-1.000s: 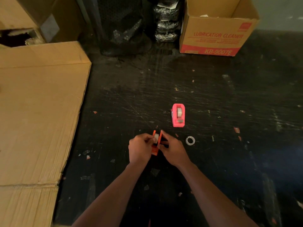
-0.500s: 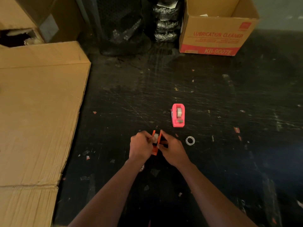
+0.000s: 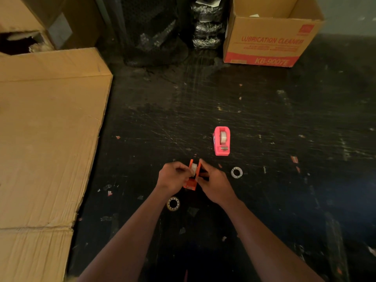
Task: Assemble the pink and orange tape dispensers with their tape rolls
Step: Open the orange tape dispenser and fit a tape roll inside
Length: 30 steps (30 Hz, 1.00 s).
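Observation:
The orange tape dispenser [image 3: 191, 182] sits low on the dark floor between my two hands. My left hand [image 3: 173, 178] pinches a small whitish tape roll [image 3: 194, 167] in the dispenser's slot. Against the dispenser's right wall, my right hand [image 3: 215, 181] grips it. The pink tape dispenser [image 3: 222, 141] stands apart, farther away, with a tape roll seated in it. A white ring-shaped core [image 3: 236, 172] lies to the right of my right hand. Another tape ring [image 3: 173, 204] lies by my left wrist.
A large flattened cardboard sheet [image 3: 46, 139] covers the left side. An open box marked LUBRICATION CLEANER [image 3: 270, 45] stands at the back right, with black plastic-wrapped bundles [image 3: 154, 31] beside it. The black floor [image 3: 284, 129] is scratched and littered with small scraps.
My left arm has shifted slightly, uncovering the tape ring by my left wrist. Both hands stay on the orange dispenser in the same spot.

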{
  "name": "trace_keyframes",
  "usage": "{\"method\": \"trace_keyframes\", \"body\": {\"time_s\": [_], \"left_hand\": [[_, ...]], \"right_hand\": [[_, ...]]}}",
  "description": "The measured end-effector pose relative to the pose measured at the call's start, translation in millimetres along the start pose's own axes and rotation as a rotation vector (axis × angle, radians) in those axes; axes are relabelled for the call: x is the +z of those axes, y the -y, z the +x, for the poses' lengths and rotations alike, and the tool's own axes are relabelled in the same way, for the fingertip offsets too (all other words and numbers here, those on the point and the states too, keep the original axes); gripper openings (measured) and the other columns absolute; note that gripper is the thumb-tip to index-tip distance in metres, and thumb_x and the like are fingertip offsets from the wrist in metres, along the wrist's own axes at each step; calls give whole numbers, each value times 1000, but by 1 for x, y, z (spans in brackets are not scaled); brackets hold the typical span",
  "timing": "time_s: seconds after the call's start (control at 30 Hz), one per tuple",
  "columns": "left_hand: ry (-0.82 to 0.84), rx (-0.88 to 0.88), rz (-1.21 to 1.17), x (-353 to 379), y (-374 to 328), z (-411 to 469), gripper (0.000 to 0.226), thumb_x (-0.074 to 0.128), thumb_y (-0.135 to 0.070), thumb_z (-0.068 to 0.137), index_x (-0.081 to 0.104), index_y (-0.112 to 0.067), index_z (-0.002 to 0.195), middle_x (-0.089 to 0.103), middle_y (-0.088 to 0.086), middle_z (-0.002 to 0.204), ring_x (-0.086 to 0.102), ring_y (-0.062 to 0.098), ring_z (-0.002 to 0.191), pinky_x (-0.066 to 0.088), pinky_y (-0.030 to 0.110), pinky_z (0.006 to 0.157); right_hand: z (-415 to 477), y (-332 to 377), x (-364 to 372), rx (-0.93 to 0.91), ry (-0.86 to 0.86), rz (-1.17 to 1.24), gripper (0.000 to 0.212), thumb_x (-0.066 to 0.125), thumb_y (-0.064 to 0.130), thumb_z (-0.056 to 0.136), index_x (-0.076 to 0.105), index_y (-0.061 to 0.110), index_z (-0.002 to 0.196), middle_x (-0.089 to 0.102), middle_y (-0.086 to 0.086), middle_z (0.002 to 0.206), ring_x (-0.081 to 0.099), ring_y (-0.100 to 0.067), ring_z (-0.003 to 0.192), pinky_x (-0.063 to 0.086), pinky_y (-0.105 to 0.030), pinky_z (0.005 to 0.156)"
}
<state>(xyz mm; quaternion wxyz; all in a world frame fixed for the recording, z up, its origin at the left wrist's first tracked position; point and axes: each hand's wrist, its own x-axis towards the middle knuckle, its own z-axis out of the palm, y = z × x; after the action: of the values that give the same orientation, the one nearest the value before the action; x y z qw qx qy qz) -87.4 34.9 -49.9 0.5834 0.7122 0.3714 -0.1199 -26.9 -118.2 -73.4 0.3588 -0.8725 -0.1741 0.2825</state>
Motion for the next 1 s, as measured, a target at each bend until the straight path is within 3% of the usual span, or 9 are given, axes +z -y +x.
{"method": "trace_keyframes", "body": {"time_s": [0.13,0.27,0.43,0.53,0.7,0.87,1.0], "left_hand": [[38,-55,-90,-2,3,-2,13,77,-9,90,69,-14,99,80,14,100,80,25,90,65,45,85],[73,-73,-67,-4,8,-9,18,76,-13,91,72,-10,108,82,7,98,79,20,92,62,35,82],[70,-87,-126,-4,15,-17,19,77,-11,90,68,-9,107,78,-7,70,73,0,63,57,28,71],[57,-110,-153,-3,16,-19,30,80,-11,87,65,-8,113,75,0,77,70,10,69,56,29,70],[86,-125,-144,-6,22,-23,52,84,-15,84,57,-21,127,74,6,89,65,14,74,55,29,65],[119,-98,-88,-6,30,-19,39,83,-13,84,74,-22,121,78,1,81,55,5,53,45,22,52],[104,-79,-27,-7,32,-18,39,84,-13,82,77,-28,118,75,-3,72,52,2,45,42,22,50]], "right_hand": [[-2,1,-1,-18,6,5,68,66,13,96,37,18,158,62,-2,145,61,-13,130,49,-36,111],[-2,1,-2,-14,12,-16,70,66,14,96,35,19,158,60,-2,148,60,-14,132,47,-35,112],[-1,5,-5,2,33,-22,70,65,12,97,33,22,159,58,-2,149,58,-13,134,45,-27,108],[0,6,-6,-2,42,-44,70,65,15,97,32,25,159,56,-2,151,55,-14,136,45,-34,112],[1,8,-9,7,57,-75,71,64,18,98,30,26,159,51,-1,155,51,-15,140,38,-31,113],[1,8,-8,1,61,-90,70,65,19,98,31,27,159,49,-1,157,48,-16,143,39,-37,117],[1,8,-9,7,64,-95,70,64,19,98,31,27,159,49,-1,157,48,-16,143,31,-30,114]]}}
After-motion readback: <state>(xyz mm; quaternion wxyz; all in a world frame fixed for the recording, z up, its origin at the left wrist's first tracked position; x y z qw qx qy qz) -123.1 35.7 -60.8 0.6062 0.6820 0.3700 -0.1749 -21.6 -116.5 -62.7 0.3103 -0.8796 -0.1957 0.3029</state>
